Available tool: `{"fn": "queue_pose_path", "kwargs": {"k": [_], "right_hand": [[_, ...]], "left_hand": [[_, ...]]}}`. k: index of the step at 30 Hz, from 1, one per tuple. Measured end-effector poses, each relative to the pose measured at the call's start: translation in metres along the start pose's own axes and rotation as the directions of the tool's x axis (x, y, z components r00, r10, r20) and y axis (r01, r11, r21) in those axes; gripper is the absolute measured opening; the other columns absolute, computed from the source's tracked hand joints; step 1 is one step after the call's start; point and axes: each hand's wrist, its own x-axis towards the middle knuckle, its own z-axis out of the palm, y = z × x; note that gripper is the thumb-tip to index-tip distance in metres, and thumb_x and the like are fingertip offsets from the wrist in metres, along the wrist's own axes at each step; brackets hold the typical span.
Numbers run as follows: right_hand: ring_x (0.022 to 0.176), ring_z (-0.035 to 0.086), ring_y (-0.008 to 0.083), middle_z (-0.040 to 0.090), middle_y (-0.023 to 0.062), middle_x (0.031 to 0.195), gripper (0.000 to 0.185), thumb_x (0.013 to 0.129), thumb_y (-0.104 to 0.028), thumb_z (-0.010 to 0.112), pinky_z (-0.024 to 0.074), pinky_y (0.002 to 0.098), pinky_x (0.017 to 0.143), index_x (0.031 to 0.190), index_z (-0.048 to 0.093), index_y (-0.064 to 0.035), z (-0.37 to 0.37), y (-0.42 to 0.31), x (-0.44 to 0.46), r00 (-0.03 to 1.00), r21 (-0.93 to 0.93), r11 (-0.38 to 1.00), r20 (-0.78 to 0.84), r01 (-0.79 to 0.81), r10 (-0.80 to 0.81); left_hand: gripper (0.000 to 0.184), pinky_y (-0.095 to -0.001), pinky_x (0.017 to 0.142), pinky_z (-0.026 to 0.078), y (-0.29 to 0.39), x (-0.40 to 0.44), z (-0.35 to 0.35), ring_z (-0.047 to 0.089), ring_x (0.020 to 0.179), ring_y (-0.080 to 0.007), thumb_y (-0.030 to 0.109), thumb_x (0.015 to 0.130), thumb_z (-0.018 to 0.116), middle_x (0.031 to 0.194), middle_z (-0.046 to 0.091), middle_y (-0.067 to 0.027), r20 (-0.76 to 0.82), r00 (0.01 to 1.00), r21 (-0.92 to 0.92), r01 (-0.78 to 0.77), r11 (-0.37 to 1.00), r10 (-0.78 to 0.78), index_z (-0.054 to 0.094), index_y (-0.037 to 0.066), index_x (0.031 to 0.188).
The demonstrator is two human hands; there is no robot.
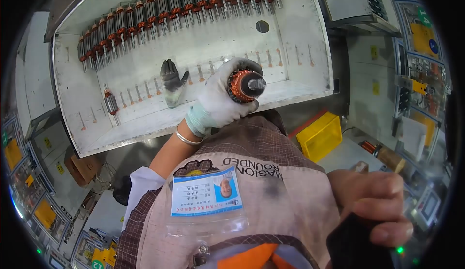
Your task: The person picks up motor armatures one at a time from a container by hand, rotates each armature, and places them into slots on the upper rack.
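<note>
My left hand [217, 103], in a white glove with a pale green cuff, is closed around a motor armature [240, 87]. Its copper windings and shaft end point up toward me. Close to my face at the lower right, my bare right hand [375, 206] has its fingers curled on a black object [358, 242], whose kind I cannot make out. Beside my left hand, an empty glove [172, 81] with a dark palm lies in the white tray [300, 90]. A single armature [111, 103] rests at the tray's left side.
Rows of armatures [174, 3] stand along the tray's far side. A yellow bin [319, 135] sits right of my apron [271, 191], which carries a badge [207, 191]. A cardboard box [82, 167] is at the left, and machine racks [421, 41] line both sides.
</note>
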Motion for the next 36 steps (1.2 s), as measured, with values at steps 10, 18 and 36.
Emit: {"fn": "queue_pose_path", "kwargs": {"k": [10, 18, 36], "right_hand": [[0.049, 0.043, 0.0083, 0.040, -0.0048, 0.081, 0.027, 0.075, -0.010, 0.065, 0.0224, 0.0282, 0.053, 0.080, 0.039, -0.0111, 0.011, 0.003, -0.003, 0.999, 0.066, 0.998, -0.032, 0.019, -0.017], [0.052, 0.045, 0.0089, 0.041, -0.0047, 0.087, 0.028, 0.072, -0.010, 0.068, 0.0231, 0.0297, 0.055, 0.081, 0.042, -0.0130, -0.001, -0.002, -0.008, 0.999, 0.018, 0.999, -0.007, 0.047, -0.047], [0.049, 0.043, 0.0085, 0.039, -0.0049, 0.081, 0.028, 0.073, -0.004, 0.062, 0.0224, 0.0281, 0.054, 0.075, 0.036, -0.0149, 0.004, -0.004, -0.018, 0.991, 0.029, 0.999, -0.127, -0.028, 0.031]], "left_hand": [[0.060, -0.0484, 0.089, 0.046, 0.023, 0.002, -0.010, 0.058, 0.098, -0.0344, 0.012, 0.073, 0.064, 0.104, 0.057, -0.0177, 0.143, 0.981, -0.844, 0.192, 0.501, -0.133, 0.036, 0.002, 0.125], [0.063, -0.0495, 0.086, 0.047, 0.014, -0.008, 0.002, 0.056, 0.099, -0.0386, 0.021, 0.076, 0.065, 0.110, 0.053, -0.0209, 0.275, 0.961, -0.837, 0.249, 0.488, -0.020, 0.033, 0.000, 0.126], [0.069, -0.0383, 0.077, 0.052, -0.011, -0.009, 0.003, 0.061, 0.088, -0.0231, 0.021, 0.070, 0.075, 0.099, 0.057, -0.0128, 0.144, 0.984, -0.759, 0.179, 0.626, -0.108, 0.037, -0.001, 0.123]]}}
